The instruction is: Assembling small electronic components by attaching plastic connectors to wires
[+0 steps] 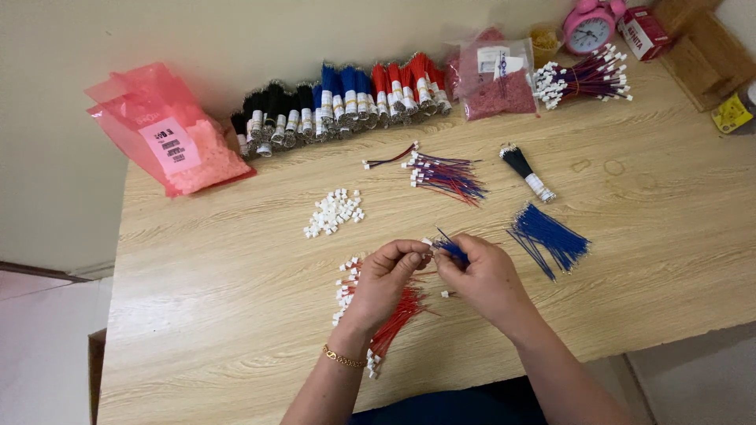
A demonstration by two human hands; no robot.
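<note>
The left hand point(387, 271) is pinching a small white connector point(426, 242) with curled fingers while the right hand point(482, 275) is gripping thin blue wires point(452, 249) against it, both hovering over red wires point(398, 315) lying on the pale wood-grain worktop point(236, 315) beside a plain wall point(118, 39).

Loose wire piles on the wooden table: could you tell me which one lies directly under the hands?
The red wire pile with white connectors; the blue pile lies farther right.
</note>
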